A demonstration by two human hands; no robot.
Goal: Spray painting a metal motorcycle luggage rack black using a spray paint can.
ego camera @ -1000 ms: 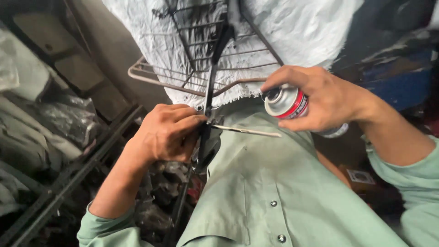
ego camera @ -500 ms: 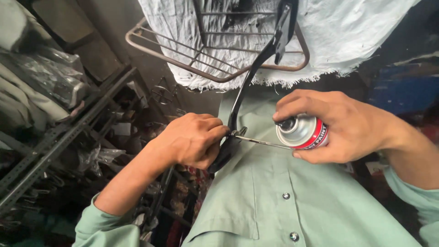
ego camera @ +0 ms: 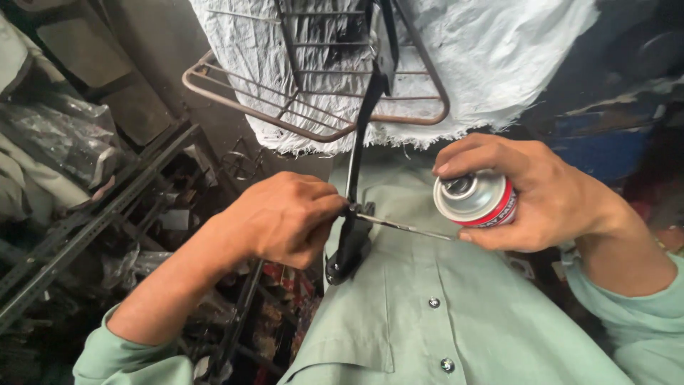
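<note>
Looking down from the head view, I see my left hand curled into a loose fist, knuckles up, fingertips pinched on the near end of a thin metal rod where it meets a glossy black bar; the bar runs from under a wire rack at the top down to a rounded end just above my shirt; the rod lies nearly level, slightly tilted, spanning the gap between my two hands.

My right hand comes in from the right edge, wrist bent, wrapped round a spray can; the can is smooth silver metal with a red band, lying on its side with its round domed top facing me; the thumb sits under it near the rod's far tip, the forefinger arches over the top; the fingers are closed firmly on the can's body.

The rack is rusty brown wire, rounded at its corners, and it rests on a coarse white woven cloth with a frayed lower edge; the shirt is pale green, smooth, with small metal snap buttons; both forearms wear the same green sleeves; dark metal shelving with clutter fills the left side.
</note>
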